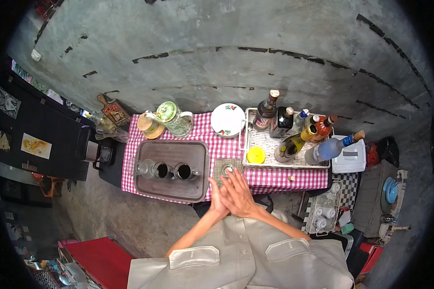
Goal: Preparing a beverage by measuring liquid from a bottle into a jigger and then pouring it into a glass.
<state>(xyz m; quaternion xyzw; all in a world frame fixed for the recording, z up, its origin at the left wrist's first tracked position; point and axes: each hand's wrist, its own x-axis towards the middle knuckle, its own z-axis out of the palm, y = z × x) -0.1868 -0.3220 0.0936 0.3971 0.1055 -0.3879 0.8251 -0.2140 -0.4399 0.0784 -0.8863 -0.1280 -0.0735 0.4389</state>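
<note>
My left hand (218, 198) and my right hand (237, 195) are pressed palm to palm, fingers pointing at the table, with no object visible between them. Just beyond the fingertips, a small clear glass (227, 169) stands on a green checked cloth (220, 163). To the left, a brown tray (148, 191) holds glass mugs with dark liquid, one being this mug (184, 171), and a clear glass (145, 169) lies near its left side. A yellow-lidded container (256, 155) sits in the white wicker tray (267, 165) at the right.
Several bottles, including a blue one (323, 151), stand in the wicker tray. Behind are stacked white plates (228, 120) and a green patterned pitcher (175, 121). A cork (291, 178) rests near the front edge of the checked tablecloth (271, 180). A red-topped surface (97, 262) is at lower left.
</note>
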